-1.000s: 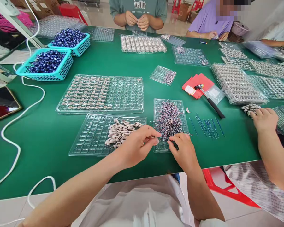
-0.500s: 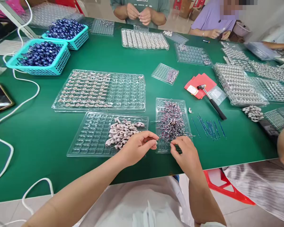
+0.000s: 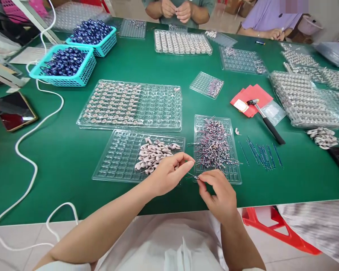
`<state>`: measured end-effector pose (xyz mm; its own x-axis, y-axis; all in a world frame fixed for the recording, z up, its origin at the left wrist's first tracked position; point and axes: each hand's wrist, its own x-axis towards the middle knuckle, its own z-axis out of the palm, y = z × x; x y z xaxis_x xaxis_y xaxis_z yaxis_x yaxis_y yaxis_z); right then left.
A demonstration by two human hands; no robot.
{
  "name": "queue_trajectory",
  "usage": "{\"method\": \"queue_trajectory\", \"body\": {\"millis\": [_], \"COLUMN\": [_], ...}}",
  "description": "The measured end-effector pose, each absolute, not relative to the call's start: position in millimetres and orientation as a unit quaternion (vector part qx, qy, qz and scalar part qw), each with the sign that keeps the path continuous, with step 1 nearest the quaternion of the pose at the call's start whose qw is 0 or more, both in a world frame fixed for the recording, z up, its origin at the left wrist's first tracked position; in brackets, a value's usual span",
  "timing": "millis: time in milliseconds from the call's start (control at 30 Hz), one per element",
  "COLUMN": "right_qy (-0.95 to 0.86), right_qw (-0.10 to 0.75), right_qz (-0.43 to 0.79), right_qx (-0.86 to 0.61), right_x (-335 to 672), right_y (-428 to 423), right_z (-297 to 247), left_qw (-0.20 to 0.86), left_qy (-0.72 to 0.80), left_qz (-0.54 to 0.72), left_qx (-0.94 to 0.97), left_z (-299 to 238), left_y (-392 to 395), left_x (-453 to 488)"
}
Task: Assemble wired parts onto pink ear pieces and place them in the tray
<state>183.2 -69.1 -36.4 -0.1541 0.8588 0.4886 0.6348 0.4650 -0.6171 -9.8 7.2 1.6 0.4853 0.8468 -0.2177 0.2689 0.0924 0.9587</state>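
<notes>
My right hand (image 3: 218, 194) pinches a small wired component (image 3: 197, 177) between thumb and fingertips. Thin wire ends stick out from it toward my left hand (image 3: 176, 173), whose thumb and fingers are pressed together; what they hold is hidden. Behind my right hand, a clear tray (image 3: 235, 174) carries a tangled heap of wired components (image 3: 211, 141) with pinkish and dark leads. Partly covered by my left hand, a heap of pale curved plastic shells (image 3: 151, 156) lies on another clear tray (image 3: 110, 158).
Beyond is a tray partly filled with shells (image 3: 110, 103). Blue baskets (image 3: 86, 69) hold shiny dark-blue pieces. To the right are thin blue sticks (image 3: 262, 156), a black-handled hammer (image 3: 274, 130) and red packets (image 3: 251, 98). A phone (image 3: 14, 110) and white cable (image 3: 31, 139) lie left. Co-workers sit opposite.
My right hand has drawn a wired component away from the heap, toward my left hand. The small white piece seen at my left fingertips is now hidden. The whole view has shifted.
</notes>
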Motion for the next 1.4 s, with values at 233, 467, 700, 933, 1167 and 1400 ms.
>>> {"method": "queue_trajectory", "body": {"millis": [233,467,700,933,1167,1400], "right_qy": [-0.748,-0.716,-0.722,-0.755,-0.748,-0.714], "right_qw": [0.436,0.434,0.437,0.417,0.419,0.45], "right_qz": [0.12,0.128,0.122,0.082,0.084,0.125], "right_qx": [-0.485,-0.531,-0.522,-0.5,-0.509,-0.522], "right_x": [180,179,182,184,180,171], "right_y": [-66,-65,-66,-65,-66,-62], "right_z": [-35,-29,-30,-34,-33,-34], "left_qw": [0.602,0.547,0.513,0.523,0.575,0.631], "left_qy": [0.403,0.415,0.408,0.408,0.418,0.434], "left_qz": [0.165,0.191,0.223,0.244,0.244,0.229], "left_qx": [0.669,0.701,0.722,0.707,0.66,0.601], "left_z": [6,5,0,3,2,2], "left_y": [11,4,2,1,0,0], "left_x": [-12,-9,-9,-7,-5,-5]}}
